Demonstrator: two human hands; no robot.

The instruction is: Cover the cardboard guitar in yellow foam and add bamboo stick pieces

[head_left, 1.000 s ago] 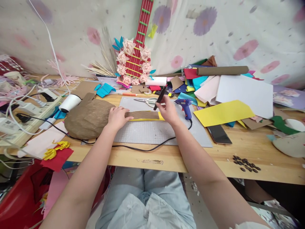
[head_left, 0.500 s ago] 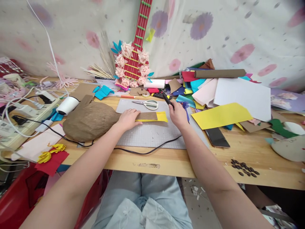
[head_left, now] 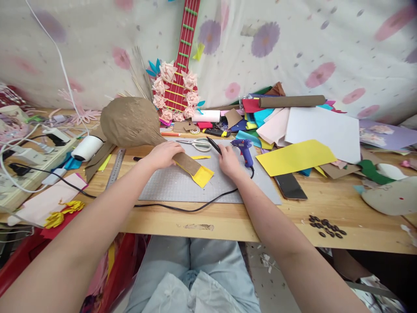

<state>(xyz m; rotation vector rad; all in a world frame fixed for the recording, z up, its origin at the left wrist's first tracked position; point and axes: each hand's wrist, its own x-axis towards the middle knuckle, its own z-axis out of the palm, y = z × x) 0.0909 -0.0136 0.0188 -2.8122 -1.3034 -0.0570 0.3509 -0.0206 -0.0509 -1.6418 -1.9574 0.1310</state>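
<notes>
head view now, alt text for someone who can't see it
A person's left hand holds a rounded brown form by its yellow-ended neck, while the right hand grips a black tool over a gray mat. Scissors and a blue glue gun sit nearby.

There are two hands (head_left: 164, 155) (head_left: 228, 161), one glue gun (head_left: 246, 153), one ruler (head_left: 115, 168), one phone (head_left: 291, 187).

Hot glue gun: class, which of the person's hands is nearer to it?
Right. The right hand, holding a black pen-shaped tool, is just left of the hot glue gun; the left hand is farther left, on the brown strip.
</notes>
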